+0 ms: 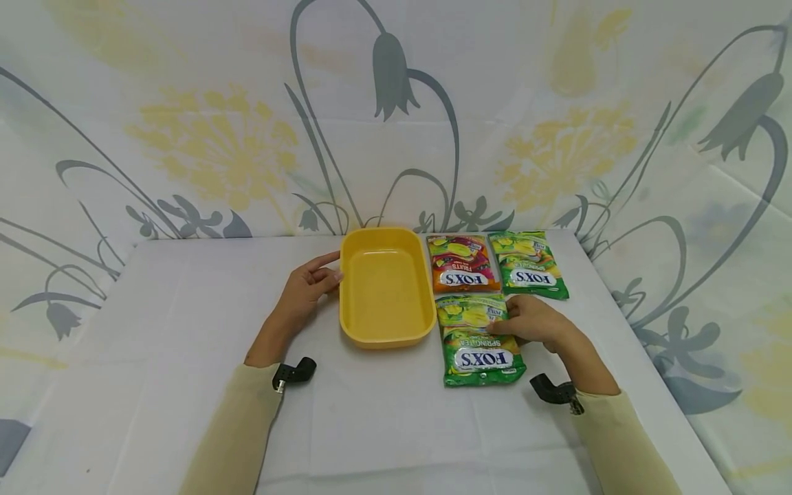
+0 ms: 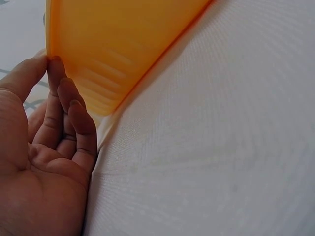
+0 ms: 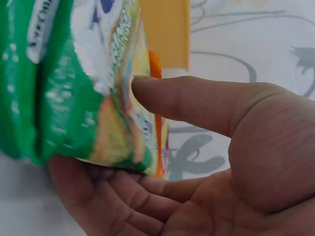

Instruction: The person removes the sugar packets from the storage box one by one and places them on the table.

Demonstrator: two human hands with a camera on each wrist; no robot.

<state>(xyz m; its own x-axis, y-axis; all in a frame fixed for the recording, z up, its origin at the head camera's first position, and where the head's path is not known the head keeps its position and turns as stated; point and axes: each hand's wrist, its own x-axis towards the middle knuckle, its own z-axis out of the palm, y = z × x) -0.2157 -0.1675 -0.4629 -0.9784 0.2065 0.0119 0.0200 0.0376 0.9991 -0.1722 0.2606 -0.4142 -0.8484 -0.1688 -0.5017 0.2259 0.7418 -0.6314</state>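
A yellow plastic tray (image 1: 388, 335) sits at the middle of the table. My left hand (image 1: 303, 292) is at its left side, and in the left wrist view the thumb and fingertips (image 2: 55, 64) pinch the tray's rim. To the right of the tray lies a green Fox's Spring Tea candy bag (image 1: 479, 344). My right hand (image 1: 535, 323) grips this bag by its right edge. The right wrist view has the thumb (image 3: 162, 96) over the bag's face and the other fingers (image 3: 123, 201) beneath it.
Behind the held bag lie a red Fox's Fruits candy bag (image 1: 463, 265) and, right of it, a second green candy bag (image 1: 529, 265). A white cloth (image 1: 383, 426) covers the table. A flower-patterned curtain (image 1: 247, 124) hangs along the back and sides.
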